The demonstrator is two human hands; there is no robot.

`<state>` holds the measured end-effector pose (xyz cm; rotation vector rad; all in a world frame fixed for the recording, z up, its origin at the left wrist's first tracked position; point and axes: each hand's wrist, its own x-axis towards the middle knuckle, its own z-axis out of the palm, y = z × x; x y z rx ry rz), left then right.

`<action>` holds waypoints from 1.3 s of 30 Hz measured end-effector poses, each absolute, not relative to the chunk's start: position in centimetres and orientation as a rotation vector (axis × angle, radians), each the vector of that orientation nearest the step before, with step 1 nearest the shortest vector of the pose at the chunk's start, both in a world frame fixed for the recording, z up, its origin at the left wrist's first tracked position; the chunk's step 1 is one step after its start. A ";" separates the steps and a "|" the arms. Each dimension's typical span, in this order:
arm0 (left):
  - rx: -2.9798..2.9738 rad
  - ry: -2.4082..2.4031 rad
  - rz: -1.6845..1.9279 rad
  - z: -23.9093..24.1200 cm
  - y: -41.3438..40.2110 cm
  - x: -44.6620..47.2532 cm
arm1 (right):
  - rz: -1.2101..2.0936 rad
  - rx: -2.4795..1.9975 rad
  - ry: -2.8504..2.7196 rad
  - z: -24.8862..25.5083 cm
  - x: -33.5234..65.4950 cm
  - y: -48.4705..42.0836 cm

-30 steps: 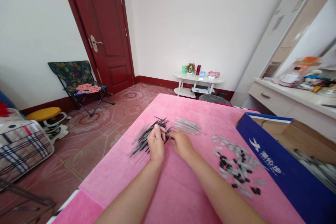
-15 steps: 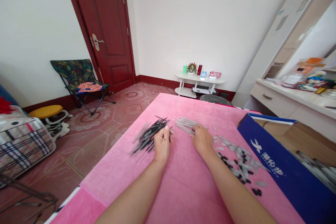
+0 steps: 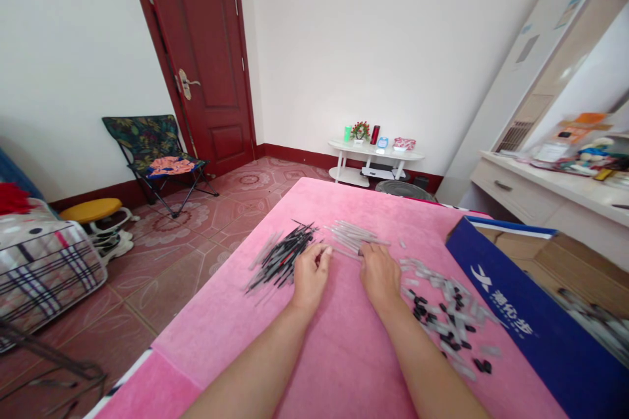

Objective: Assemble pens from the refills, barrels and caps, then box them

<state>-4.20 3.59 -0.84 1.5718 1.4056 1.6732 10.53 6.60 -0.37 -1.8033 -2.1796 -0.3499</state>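
Note:
My left hand (image 3: 311, 276) is closed in a pinch beside a pile of dark, thin pen refills (image 3: 282, 256). From its fingertips a slim, pale pen barrel (image 3: 346, 253) reaches across to my right hand (image 3: 381, 273). The right fingers are curled around the barrel's other end, where a small dark bit shows. Just beyond the hands lies a bundle of clear pen barrels (image 3: 354, 233). To the right of my right forearm are scattered clear pen caps (image 3: 449, 288) and small black plugs (image 3: 420, 308). Blur hides fine detail at the fingertips.
A pink cloth (image 3: 354, 353) covers the table. On its right edge stands a blue cardboard box (image 3: 511, 314) with more pale sticks inside. Beyond are a white side table (image 3: 376, 150), a folding chair (image 3: 147, 144) and a white drawer cabinet (image 3: 511, 190).
My left hand has moved right, away from the refill pile and closer to my right hand. The pale barrel now shows between both hands. The view has shifted slightly.

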 end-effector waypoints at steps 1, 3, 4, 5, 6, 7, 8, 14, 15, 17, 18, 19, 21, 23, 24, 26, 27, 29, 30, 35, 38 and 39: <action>1.614 1.418 1.670 -0.8 3.6 -4.2 | -0.327 -1.807 -2.182 -0.4 10.5 6.6; 1.699 1.425 1.633 -0.9 3.6 -4.0 | -0.280 -1.804 -2.189 -0.6 10.4 6.5; 1.743 1.430 1.609 -0.9 3.6 -4.0 | -0.259 -1.798 -2.192 -0.7 10.4 6.4; 1.792 1.442 1.587 -0.9 3.6 -4.0 | -0.239 -1.787 -2.193 -0.6 10.4 6.4; 1.846 1.469 1.567 -0.8 3.5 -3.9 | -0.218 -1.772 -2.195 -0.5 10.4 6.3; 1.908 1.510 1.546 -0.8 3.4 -3.9 | -0.196 -1.752 -2.197 -0.3 10.4 6.3; 1.973 1.569 1.521 -0.6 3.3 -3.9 | -0.174 -1.718 -2.209 0.1 10.4 6.2; 2.254 1.901 1.295 0.5 3.0 -4.4 | -0.052 -1.467 -2.287 3.1 9.8 5.5; 2.275 1.906 1.273 0.7 3.1 -4.6 | -0.032 -1.440 -2.267 3.3 9.6 5.3; 2.264 1.913 1.299 1.0 3.4 -5.3 | 0.014 -1.397 -2.164 3.3 9.1 5.0; 2.217 1.926 1.355 1.2 3.6 -5.9 | 0.035 -1.384 -2.081 3.0 8.8 4.9; 2.129 1.948 1.444 1.3 3.9 -6.5 | 0.056 -1.374 -1.996 2.7 8.4 4.7; 1.830 1.971 1.690 1.4 4.6 -7.9 | 0.091 -1.344 -1.913 1.7 7.5 4.3; 1.454 1.833 1.906 1.4 5.4 -9.3 | 0.140 -1.251 -2.029 0.8 6.5 3.8; 1.313 1.711 1.962 1.3 5.7 -9.8 | 0.168 -1.181 -2.138 0.5 5.9 3.5; 1.108 1.493 2.006 1.1 6.2 -10.4 | 0.218 -1.032 -2.356 0.0 4.9 3.1; 1.040 1.410 2.012 1.0 6.4 -10.5 | 0.233 -0.980 -2.434 -0.1 4.4 2.9; 0.958 1.305 2.017 0.8 6.5 -10.4 | 0.227 -0.942 -2.522 -0.1 3.9 2.7; 0.931 1.282 2.021 0.7 6.6 -10.3 | 0.212 -0.946 -2.542 -0.1 3.7 2.7; 0.891 1.269 2.016 0.4 6.7 -9.7 | 0.118 -1.018 -2.559 0.2 3.8 2.9; 0.900 1.219 2.005 0.1 6.8 -9.6 | 0.094 -1.020 -2.592 0.4 4.0 2.8; 0.896 1.203 2.000 0.1 6.8 -9.6 | 0.091 -1.014 -2.602 0.4 4.0 2.8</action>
